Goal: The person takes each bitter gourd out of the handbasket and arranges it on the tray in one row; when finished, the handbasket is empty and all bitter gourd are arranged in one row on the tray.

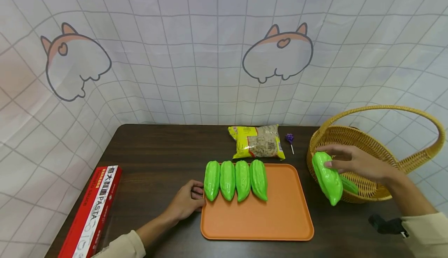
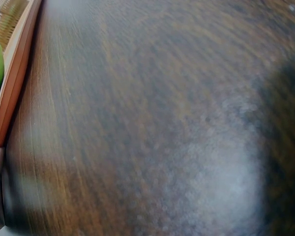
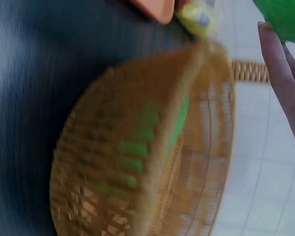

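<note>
My right hand [image 1: 353, 162] holds a bright green bitter melon [image 1: 327, 178] by its upper part, over the near left rim of the wicker basket [image 1: 381, 143]. The melon hangs tilted, its pointed end down. In the right wrist view, fingertips press against the melon [image 3: 287, 19]. Another green vegetable [image 1: 349, 185] lies inside the basket, partly hidden. At the left edge of the orange tray [image 1: 259, 221], my left hand [image 1: 187, 199] grips the rim with curled fingers. Several bitter melons [image 1: 227, 181] lie side by side along the tray's far left part, tips toward me.
Behind the tray lie a yellow snack bag [image 1: 259, 142] and a purple lollipop [image 1: 289, 138]. A red pasta box [image 1: 91, 211] rests at the table's left side. The basket's tall handle [image 1: 378, 108] arches above it. A patterned cloth [image 1: 217, 55] hangs behind the dark table [image 1: 157, 149].
</note>
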A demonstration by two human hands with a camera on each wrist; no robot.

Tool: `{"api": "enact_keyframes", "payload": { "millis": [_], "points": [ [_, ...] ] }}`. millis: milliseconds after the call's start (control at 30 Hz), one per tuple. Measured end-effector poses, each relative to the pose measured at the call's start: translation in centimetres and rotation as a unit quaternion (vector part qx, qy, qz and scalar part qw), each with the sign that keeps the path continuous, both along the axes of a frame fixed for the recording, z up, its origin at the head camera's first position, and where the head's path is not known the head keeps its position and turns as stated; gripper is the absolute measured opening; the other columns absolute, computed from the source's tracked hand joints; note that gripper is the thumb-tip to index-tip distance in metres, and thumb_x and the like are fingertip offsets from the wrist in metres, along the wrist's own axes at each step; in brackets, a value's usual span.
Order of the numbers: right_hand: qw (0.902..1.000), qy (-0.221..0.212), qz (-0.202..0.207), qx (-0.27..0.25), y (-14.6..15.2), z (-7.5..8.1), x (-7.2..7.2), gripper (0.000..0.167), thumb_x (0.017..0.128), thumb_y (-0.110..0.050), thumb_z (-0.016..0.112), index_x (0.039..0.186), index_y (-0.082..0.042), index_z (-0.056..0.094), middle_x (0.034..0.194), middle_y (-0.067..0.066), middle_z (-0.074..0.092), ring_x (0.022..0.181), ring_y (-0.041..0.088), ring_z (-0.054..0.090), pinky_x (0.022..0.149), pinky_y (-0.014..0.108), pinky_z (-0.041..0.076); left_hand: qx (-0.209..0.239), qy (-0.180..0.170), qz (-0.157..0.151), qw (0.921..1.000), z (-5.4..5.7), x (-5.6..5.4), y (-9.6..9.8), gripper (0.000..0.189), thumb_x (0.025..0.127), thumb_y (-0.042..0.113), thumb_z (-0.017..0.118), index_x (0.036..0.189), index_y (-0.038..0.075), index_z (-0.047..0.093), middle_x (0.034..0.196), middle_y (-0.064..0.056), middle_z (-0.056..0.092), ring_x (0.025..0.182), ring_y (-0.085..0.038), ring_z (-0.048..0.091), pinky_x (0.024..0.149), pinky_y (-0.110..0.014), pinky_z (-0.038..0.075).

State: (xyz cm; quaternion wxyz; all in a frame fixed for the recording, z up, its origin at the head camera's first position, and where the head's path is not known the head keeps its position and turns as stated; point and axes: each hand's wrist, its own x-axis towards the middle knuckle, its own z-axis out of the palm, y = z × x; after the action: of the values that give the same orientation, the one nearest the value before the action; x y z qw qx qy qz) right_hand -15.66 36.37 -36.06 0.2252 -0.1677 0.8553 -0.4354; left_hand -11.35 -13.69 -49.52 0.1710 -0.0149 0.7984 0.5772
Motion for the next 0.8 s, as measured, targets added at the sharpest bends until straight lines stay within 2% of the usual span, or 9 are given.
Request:
{"api": "enact_keyframes", "payload": {
  "millis": [167,400,600,800],
  "points": [
    [0.9996,-0.001,0.018,-0.022,-2.0,-0.3,0.3,0.047,0.102,-0.017,0.054,0.147,-0.011,0.046,0.145,0.024,0.044,0.112,0.013,0.062,0.083,0.038,0.06,-0.001,0.002,0.001,1.0,0.0,0.0,0.0,0.055,0.076,0.0,0.073,0.128,-0.002,0.054,0.112,-0.016,0.058,0.088,-0.019,0.063,0.066,-0.033,0.063],
    [0.9999,0.008,0.01,-0.001,-3.4,-1.0,0.4,0.045,0.101,-0.023,0.058,0.145,-0.02,0.051,0.147,0.023,0.045,0.112,0.017,0.063,0.081,0.037,0.06,0.0,0.006,0.0,1.0,-0.1,0.0,0.1,0.055,0.077,-0.001,0.073,0.128,-0.002,0.054,0.112,-0.016,0.058,0.088,-0.019,0.064,0.066,-0.033,0.063],
    [0.9995,0.002,0.01,-0.029,-4.0,-2.2,0.2,0.045,0.101,-0.019,0.057,0.145,-0.017,0.05,0.145,0.023,0.045,0.115,0.018,0.062,0.083,0.039,0.06,0.0,0.005,-0.001,1.0,-0.1,0.0,0.0,0.054,0.077,0.0,0.073,0.128,-0.002,0.054,0.113,-0.016,0.058,0.088,-0.019,0.064,0.066,-0.033,0.063],
    [0.9987,-0.012,0.012,-0.049,-5.3,-3.1,0.0,0.045,0.101,-0.02,0.057,0.145,-0.011,0.049,0.134,0.023,0.053,0.107,0.021,0.065,0.081,0.042,0.061,-0.002,-0.002,0.001,1.0,0.1,0.0,0.0,0.054,0.077,0.0,0.073,0.128,-0.001,0.055,0.113,-0.015,0.058,0.088,-0.019,0.064,0.067,-0.034,0.063]
  ]
}}
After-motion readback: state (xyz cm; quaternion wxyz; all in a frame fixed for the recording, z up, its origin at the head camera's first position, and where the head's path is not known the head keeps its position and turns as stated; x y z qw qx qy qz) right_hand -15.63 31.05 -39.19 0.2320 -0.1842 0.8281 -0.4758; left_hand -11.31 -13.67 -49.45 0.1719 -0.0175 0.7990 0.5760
